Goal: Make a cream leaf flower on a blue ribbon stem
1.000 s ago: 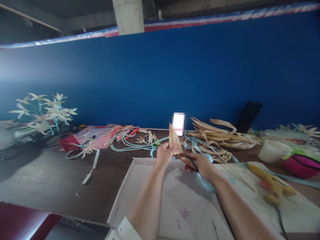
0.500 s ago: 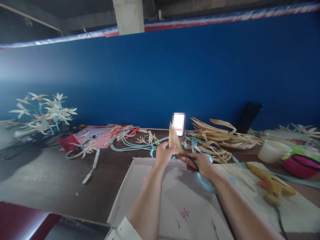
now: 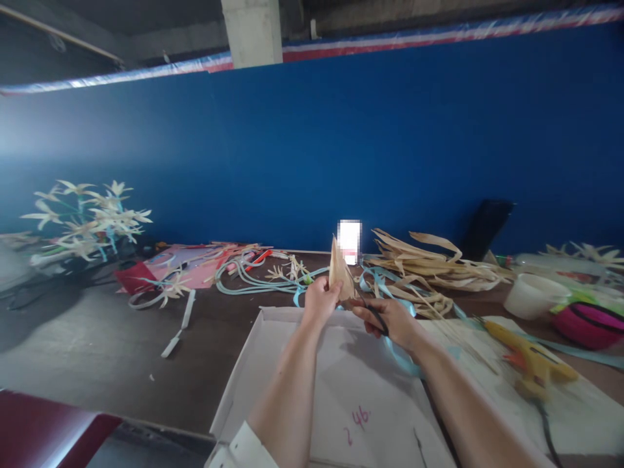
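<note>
My left hand [image 3: 319, 301] is closed on a tan dried leaf piece [image 3: 339, 273], holding it upright above a white cardboard tray [image 3: 273, 383]. My right hand [image 3: 392, 321] grips dark-handled scissors [image 3: 371, 314], whose blades meet the lower right edge of the leaf piece. Both hands hover over the far end of the tray. A light blue ribbon [image 3: 400, 354] trails under my right wrist.
A pile of dried leaf strips [image 3: 433, 263] lies behind my hands. A yellow glue gun [image 3: 529, 361], a white cup [image 3: 529, 294] and a pink object [image 3: 587, 322] are at right. Pale handmade flowers [image 3: 88, 218], pink paper [image 3: 188, 263] and blue cords [image 3: 248, 276] lie at left.
Almost nothing differs; both hands stay in place on the leaf piece and scissors, with only a slight shift of the view.
</note>
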The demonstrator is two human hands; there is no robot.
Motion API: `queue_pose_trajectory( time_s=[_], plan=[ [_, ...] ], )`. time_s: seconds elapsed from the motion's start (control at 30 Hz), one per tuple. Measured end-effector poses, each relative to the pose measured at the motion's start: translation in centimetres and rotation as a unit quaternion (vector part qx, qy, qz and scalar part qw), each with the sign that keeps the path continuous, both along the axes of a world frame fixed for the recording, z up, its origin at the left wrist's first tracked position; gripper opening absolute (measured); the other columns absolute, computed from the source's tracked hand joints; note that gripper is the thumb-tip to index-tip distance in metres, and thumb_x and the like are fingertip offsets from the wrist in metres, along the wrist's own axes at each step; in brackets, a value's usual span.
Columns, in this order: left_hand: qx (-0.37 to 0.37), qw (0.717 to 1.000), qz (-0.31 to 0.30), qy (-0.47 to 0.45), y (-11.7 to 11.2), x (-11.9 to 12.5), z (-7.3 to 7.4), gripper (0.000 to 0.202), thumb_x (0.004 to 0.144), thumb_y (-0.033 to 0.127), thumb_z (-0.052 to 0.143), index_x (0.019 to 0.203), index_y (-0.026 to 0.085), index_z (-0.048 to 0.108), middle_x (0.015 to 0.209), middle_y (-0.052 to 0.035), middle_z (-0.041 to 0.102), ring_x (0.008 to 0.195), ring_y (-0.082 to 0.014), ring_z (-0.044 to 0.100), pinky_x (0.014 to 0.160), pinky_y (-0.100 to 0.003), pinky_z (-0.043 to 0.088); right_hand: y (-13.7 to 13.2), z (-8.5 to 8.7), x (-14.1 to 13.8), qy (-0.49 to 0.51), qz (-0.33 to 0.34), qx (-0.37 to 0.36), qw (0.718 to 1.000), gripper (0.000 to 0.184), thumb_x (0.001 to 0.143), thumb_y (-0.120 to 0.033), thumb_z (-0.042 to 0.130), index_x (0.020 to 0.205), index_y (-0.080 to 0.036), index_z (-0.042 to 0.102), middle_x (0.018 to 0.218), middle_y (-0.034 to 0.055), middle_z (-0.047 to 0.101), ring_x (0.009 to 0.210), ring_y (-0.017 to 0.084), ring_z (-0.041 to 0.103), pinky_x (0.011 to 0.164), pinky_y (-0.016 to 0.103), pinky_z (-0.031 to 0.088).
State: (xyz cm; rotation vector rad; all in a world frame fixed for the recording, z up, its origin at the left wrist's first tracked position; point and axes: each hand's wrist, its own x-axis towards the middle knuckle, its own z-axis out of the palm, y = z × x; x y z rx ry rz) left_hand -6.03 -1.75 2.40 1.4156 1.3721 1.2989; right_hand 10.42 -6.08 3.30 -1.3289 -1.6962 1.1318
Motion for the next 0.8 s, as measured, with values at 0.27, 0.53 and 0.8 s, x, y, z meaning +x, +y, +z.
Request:
queue_pose_trajectory(
  time_s=[0.27,0.53,0.8],
  plan=[
    [-0.013,0.998,-0.042,-0.048,0.0,-0.1,0.2,0.026,0.069,0.037,0.062,0.085,0.016,0.062,0.069,-0.0026,0.064,0.052,-0.0126,0.055,0.050,-0.023,0.044,-0.1,0.4,0.1,-0.015,0.012,-0.010,1.000,0.058,0.072,-0.058,0.058,0.110,-0.014,0.065,0.052,-0.0002,0.055,0.044,0.009,0.043,0.046,0.023,0.031],
    [0.034,0.999,-0.011,0.024,0.3,-0.6,0.3,0.025,0.070,0.029,0.060,0.090,0.016,0.065,0.074,-0.0022,0.066,0.063,-0.0137,0.057,0.056,-0.022,0.042,-0.2,0.7,0.0,-0.031,0.015,-0.018,0.999,0.055,0.073,-0.054,0.060,0.105,-0.011,0.067,0.052,0.0005,0.053,0.044,0.009,0.042,0.046,0.024,0.031],
    [0.033,0.998,0.012,0.061,-0.3,-0.7,1.3,0.025,0.071,0.026,0.057,0.091,0.014,0.066,0.075,-0.0025,0.067,0.065,-0.0146,0.057,0.059,-0.023,0.039,0.0,0.1,0.1,-0.026,0.014,-0.015,0.999,0.055,0.073,-0.055,0.059,0.105,-0.011,0.066,0.052,0.0005,0.054,0.044,0.009,0.043,0.046,0.024,0.031]
  ],
)
